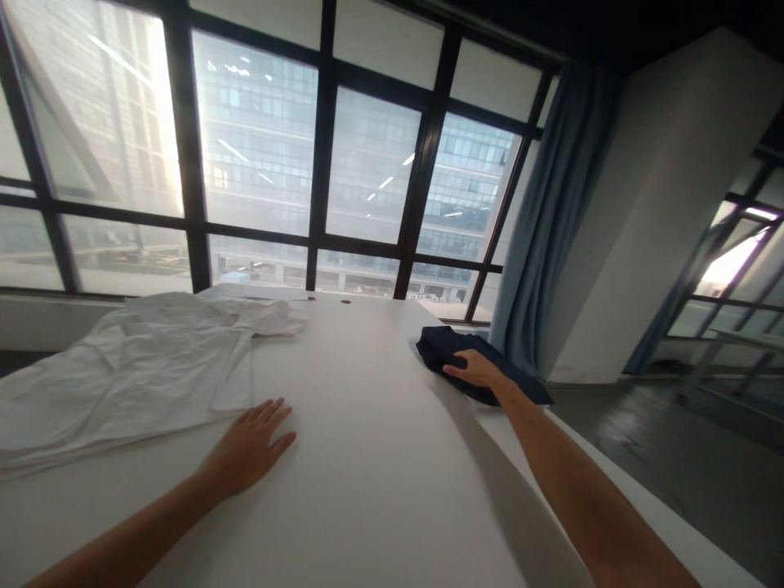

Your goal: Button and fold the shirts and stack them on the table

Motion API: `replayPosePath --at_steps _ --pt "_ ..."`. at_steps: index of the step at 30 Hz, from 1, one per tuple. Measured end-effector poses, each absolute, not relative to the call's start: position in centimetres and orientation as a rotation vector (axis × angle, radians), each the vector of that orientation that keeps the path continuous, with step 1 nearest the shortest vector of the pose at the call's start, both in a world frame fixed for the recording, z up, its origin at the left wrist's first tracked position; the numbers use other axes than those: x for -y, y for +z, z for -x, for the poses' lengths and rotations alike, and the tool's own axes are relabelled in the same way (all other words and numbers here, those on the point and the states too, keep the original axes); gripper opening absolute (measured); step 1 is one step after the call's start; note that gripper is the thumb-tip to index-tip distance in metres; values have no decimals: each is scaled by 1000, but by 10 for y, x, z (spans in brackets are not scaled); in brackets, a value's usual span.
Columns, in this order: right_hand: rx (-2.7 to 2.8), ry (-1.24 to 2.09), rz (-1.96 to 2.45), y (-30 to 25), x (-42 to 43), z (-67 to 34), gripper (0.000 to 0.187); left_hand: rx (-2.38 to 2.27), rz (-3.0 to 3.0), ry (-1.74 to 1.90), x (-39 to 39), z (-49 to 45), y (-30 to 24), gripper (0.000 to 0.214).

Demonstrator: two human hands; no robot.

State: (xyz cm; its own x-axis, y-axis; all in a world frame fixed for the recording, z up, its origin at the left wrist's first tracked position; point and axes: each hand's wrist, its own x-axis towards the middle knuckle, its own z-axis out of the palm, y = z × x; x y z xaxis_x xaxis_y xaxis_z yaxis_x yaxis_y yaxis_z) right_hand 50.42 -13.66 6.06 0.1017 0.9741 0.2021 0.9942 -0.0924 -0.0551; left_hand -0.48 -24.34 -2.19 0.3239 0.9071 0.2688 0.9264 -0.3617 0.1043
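Observation:
My left hand (254,445) lies flat on the white table (361,457), fingers spread, close beside the near edge of a white shirt (135,367). The shirt is laid out over the table's left side, with a sleeve toward the middle and some wrinkles. Over on the right, my right hand (474,367) rests on a folded dark navy garment (514,371). Its thumb points left and its fingers look stretched out, though partly hidden from this angle. The garment's exact kind cannot be made out. It lies near the table's right edge.
Large black-framed windows (324,163) rise behind the table. A blue curtain (545,212) hangs at the far right corner, next to a pale pillar (649,196). Two dark round spots (346,301) show at the table's far end. Another table (747,339) stands at right.

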Motion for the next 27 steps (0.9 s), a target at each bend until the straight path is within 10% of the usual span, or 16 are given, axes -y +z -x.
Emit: replayPosePath --at_steps 3,8,14,19,27 --pt "2170 -387 2253 48 144 -469 69 1733 2502 -432 244 5 -21 61" --pt "2178 -701 2279 38 151 -461 26 1741 2511 -441 247 5 -18 60" --pt "2112 -777 2274 39 145 -457 27 1734 2500 -475 245 5 -21 58" --pt "1948 -842 2331 31 120 -439 62 1751 2497 -434 245 4 -20 59" --pt "1981 -719 2201 35 77 -434 31 1721 2499 -496 242 6 -26 57"
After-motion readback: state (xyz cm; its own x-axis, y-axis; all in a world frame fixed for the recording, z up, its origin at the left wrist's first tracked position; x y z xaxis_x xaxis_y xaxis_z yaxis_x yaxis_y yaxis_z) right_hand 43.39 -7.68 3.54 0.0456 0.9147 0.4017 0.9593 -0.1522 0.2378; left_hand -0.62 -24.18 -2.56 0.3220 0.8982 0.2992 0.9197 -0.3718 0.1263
